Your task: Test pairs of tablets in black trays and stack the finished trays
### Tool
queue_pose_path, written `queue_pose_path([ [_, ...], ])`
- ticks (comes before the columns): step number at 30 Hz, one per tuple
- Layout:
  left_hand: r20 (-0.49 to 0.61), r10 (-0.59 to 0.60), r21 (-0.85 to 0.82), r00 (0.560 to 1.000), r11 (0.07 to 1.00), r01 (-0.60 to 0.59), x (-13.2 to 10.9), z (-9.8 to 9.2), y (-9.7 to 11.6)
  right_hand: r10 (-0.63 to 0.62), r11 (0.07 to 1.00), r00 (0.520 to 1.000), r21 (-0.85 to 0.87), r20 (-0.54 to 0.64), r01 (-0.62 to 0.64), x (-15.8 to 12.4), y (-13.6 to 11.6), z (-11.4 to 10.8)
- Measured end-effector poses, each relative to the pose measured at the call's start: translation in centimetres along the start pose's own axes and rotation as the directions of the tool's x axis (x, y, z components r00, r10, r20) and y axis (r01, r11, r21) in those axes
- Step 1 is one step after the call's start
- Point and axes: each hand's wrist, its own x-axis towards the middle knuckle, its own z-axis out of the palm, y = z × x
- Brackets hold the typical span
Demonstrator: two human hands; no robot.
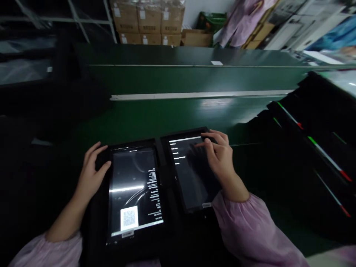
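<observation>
Two black tablets lie side by side in dark surrounds in front of me. On the left tablet (pixel 128 170) the lit screen shows a QR code near its bottom and lines of upside-down text. My left hand (pixel 94 167) rests at that tablet's upper left edge, thumb and fingers apart, holding nothing. The right tablet (pixel 191 181) shows a short white menu list on a dark screen. Over its upper right part is my right hand (pixel 219 152), fingers spread, one finger reaching to the screen. Whether that fingertip touches the glass I cannot tell.
A green bench surface (pixel 155 115) with a pale strip (pixel 194 95) runs across behind the tablets. Dark panels with coloured light bars (pixel 328 155) stand at right. Dark equipment (pixel 52 89) is on the left. Cardboard boxes (pixel 150 18) and a person in pink (pixel 241 22) are beyond.
</observation>
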Motion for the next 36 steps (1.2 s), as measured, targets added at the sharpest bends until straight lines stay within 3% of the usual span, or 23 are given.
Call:
queue_pose_path([
  [8,-0.001,0.045,0.086,0.999,0.995,-0.044,-0.9,0.1,-0.2,-0.026,1.0,0.999,0.015,-0.019,0.027,-0.5,-0.3,0.1],
  [13,0.124,-0.109,0.309,0.986,0.949,0.066,-2.0,0.1,1.3,0.007,1.0,1.0,0.021,-0.02,-0.007,-0.5,-0.5,0.1],
  [20,0.104,-0.044,0.22,0.994,0.975,0.02,-2.2,0.0,1.0,0.016,1.0,1.0,0.011,-0.001,-0.016,-0.7,-0.7,0.0],
  [31,0.143,-0.068,0.18,0.987,0.983,0.042,-2.1,-0.1,0.5,0.029,0.999,1.0,0.015,0.012,-0.029,-0.7,-0.9,0.0],
  [36,0.123,-0.101,0.059,0.987,0.994,0.094,-1.9,-0.1,0.4,0.023,0.999,1.0,0.025,0.007,-0.023,-0.8,-1.0,0.0],
])
